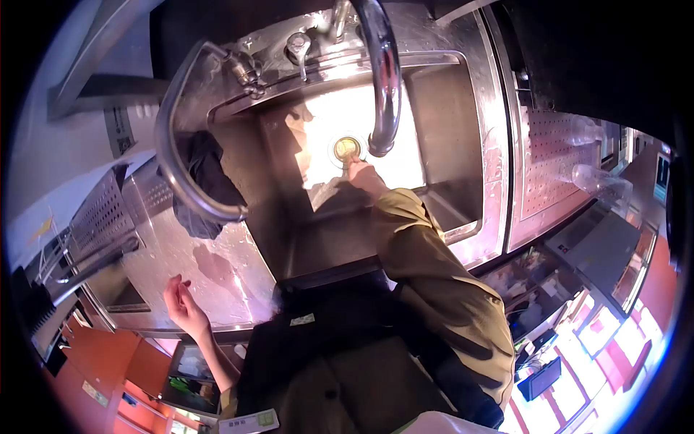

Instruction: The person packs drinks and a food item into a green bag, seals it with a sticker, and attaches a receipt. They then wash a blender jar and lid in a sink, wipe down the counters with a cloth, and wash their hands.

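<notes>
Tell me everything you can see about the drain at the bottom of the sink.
The drain is a small round fitting, brassy or gold-toned, set in the floor of the stainless steel sink. It sits in a brightly lit, glaring patch of the basin, just left of the outlet of the curved faucet spout. The right hand reaches down into the sink with its fingertips at the drain's lower edge. Whether a strainer or plug sits in it is too small to tell.
</notes>
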A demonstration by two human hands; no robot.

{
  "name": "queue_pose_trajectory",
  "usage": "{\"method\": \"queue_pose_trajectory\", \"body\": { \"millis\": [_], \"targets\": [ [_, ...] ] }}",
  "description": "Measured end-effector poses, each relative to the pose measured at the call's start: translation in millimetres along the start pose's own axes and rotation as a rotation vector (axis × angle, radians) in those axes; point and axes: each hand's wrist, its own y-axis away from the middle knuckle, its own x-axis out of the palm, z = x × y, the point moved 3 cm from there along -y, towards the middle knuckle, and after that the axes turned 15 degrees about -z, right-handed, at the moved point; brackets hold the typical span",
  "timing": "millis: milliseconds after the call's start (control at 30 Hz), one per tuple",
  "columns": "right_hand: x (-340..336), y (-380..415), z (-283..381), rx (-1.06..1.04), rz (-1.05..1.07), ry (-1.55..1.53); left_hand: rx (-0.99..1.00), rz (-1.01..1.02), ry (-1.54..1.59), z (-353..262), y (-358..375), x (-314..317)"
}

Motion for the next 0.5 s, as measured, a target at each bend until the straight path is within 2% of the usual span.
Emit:
{"method": "queue_pose_trajectory", "body": {
  "millis": [100,133,300,400,500],
  "targets": [
    [7,0,1,-0.003,0.108,0.04,-0.006,0.002,-0.011,0,1,2],
    [6,-2,0,-0.01,0.024,0.013,0.011,0.012,-0.014,-3,1,6],
    [8,-11,-2,0.063,0.128,0.084,0.115,0.05,-0.106,-32,1,14],
    [6,-1,-7,-0.006,0.1,0.088,0.154,0.056,-0.138,-32,2,10],
    [8,-8,-11,-0.173,0.061,0.113,0.213,0.048,-0.127,-33,4,11]
  ]
}}
